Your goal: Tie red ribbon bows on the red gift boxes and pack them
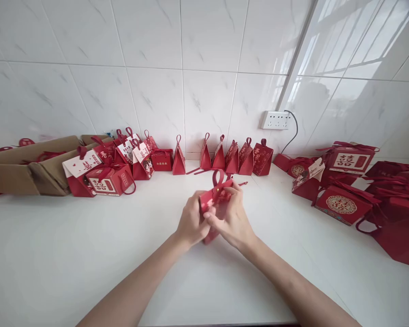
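Between my hands a red gift box (208,197) with a ribbon loop on top is held above the white table, its lower part partly hidden by my fingers. My left hand (192,219) grips its left side, fingers curled round it. On the other side my right hand (234,217) holds the box, the thumb pressed across its front and the fingers behind the upper right edge. A ribbon strip (243,183) lies just beyond my right fingers.
Several red triangular boxes (178,159) stand in a row along the tiled wall. A cardboard carton (12,175) and more gift boxes (109,180) are at the left. Red boxes (341,204) are piled at the right. A power strip (276,120) hangs on the wall.
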`<state>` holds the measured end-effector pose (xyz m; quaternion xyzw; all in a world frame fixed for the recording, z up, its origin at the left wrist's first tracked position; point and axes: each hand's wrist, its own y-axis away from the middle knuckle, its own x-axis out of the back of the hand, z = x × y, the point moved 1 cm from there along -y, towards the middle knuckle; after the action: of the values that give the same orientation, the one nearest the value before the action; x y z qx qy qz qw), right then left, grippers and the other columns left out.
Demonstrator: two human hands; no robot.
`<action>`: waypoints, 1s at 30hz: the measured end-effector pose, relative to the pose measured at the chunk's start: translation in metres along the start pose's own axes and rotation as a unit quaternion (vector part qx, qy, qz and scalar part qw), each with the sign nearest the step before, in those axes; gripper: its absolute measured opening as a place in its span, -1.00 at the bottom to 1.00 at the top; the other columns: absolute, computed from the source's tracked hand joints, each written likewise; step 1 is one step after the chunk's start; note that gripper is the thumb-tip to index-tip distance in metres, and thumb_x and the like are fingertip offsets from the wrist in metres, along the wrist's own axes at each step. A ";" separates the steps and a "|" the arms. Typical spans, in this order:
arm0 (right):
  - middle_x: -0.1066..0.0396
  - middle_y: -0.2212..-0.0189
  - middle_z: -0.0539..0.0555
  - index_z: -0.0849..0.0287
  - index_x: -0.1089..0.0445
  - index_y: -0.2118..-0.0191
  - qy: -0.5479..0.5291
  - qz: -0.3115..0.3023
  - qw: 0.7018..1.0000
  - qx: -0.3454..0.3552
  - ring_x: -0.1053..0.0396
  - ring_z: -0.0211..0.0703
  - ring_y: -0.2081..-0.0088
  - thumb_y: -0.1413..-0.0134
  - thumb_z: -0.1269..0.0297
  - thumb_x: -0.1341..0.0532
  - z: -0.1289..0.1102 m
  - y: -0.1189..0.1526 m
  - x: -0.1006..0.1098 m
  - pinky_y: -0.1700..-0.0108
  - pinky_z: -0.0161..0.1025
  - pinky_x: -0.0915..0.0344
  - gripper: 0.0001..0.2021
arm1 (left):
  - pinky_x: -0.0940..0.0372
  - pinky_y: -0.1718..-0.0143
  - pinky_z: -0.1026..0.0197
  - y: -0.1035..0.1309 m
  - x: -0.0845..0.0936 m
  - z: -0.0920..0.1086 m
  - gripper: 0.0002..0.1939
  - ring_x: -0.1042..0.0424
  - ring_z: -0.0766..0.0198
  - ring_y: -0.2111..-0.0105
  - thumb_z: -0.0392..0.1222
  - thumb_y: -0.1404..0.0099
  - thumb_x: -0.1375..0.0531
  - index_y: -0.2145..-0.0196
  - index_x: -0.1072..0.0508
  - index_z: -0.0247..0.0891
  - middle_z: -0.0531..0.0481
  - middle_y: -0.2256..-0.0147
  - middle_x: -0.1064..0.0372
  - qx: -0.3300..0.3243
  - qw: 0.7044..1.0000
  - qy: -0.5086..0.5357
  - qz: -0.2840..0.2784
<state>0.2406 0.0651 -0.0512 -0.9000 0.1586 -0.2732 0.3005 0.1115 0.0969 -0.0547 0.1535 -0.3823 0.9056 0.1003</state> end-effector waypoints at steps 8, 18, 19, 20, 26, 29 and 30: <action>-0.40 0.25 0.11 0.14 -0.37 0.29 -0.152 0.017 0.976 -0.157 -0.37 0.01 0.16 -0.07 0.07 -0.11 0.008 -0.022 0.025 0.11 -0.06 -0.30 -0.75 | -0.19 -0.08 -0.01 -0.002 0.002 -0.007 -0.60 -0.22 0.09 -0.09 -0.22 -0.24 -0.06 -0.05 -0.23 -0.22 -0.22 -0.04 -0.21 -0.140 0.989 -0.056 -0.012; -0.42 0.47 0.01 0.16 -0.39 0.40 -0.329 -0.079 0.914 -0.224 -0.37 -0.16 0.44 0.11 0.06 -0.31 0.000 -0.018 0.023 0.41 -0.27 -0.31 -0.74 | -0.29 0.16 0.15 -0.034 0.037 0.013 -0.64 -0.43 0.15 0.19 0.00 -0.12 -0.21 0.21 -0.44 -0.31 -0.15 0.17 -0.45 0.208 0.960 0.178 -0.058; -0.42 0.46 0.01 0.16 -0.39 0.40 -0.320 -0.084 0.918 -0.217 -0.38 -0.16 0.44 0.10 0.06 -0.31 -0.002 -0.017 0.024 0.41 -0.27 -0.31 -0.73 | -0.28 0.17 0.17 -0.035 0.039 0.016 -0.67 -0.43 0.16 0.20 -0.01 -0.11 -0.22 0.25 -0.46 -0.31 -0.13 0.19 -0.46 0.205 0.962 0.170 -0.067; -0.43 0.45 0.02 0.16 -0.39 0.40 -0.308 -0.090 0.924 -0.210 -0.38 -0.15 0.44 0.10 0.04 -0.30 -0.004 -0.016 0.025 0.42 -0.26 -0.32 -0.73 | -0.28 0.18 0.18 -0.035 0.040 0.020 -0.70 -0.43 0.16 0.21 -0.02 -0.11 -0.23 0.29 -0.48 -0.30 -0.11 0.22 -0.47 0.198 0.965 0.155 -0.072; -0.49 0.43 0.09 0.13 -0.45 0.33 -0.225 -0.115 0.952 -0.176 -0.44 -0.03 0.42 0.13 -0.04 -0.29 -0.016 -0.013 0.030 0.46 -0.21 -0.39 -0.66 | -0.27 0.33 0.25 -0.031 0.044 0.039 -0.72 -0.42 0.25 0.34 -0.03 -0.08 -0.26 0.33 -0.48 -0.31 -0.08 0.32 -0.47 0.179 0.972 0.145 -0.050; -0.50 0.46 0.11 0.03 -0.48 0.32 -0.197 -0.105 0.958 -0.179 -0.45 0.00 0.47 0.20 -0.03 -0.32 -0.002 -0.012 0.031 0.55 -0.20 -0.39 -0.68 | -0.23 0.38 0.28 -0.026 0.041 0.042 -0.63 -0.38 0.30 0.39 0.00 0.07 -0.36 0.35 -0.48 -0.30 -0.03 0.36 -0.43 0.189 0.964 0.177 -0.064; -0.50 0.47 0.11 0.00 -0.49 0.31 -0.192 -0.107 0.959 -0.181 -0.45 0.01 0.48 0.21 -0.01 -0.33 0.007 -0.011 0.030 0.57 -0.19 -0.39 -0.70 | -0.21 0.40 0.28 -0.024 0.039 0.042 -0.65 -0.36 0.31 0.41 0.00 0.08 -0.36 0.38 -0.48 -0.30 -0.02 0.39 -0.41 0.186 0.963 0.186 -0.062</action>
<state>0.2700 0.0632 -0.0366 -0.9865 0.0480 -0.0922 0.1262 0.0907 0.0859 0.0024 0.0217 -0.1718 0.9653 0.1953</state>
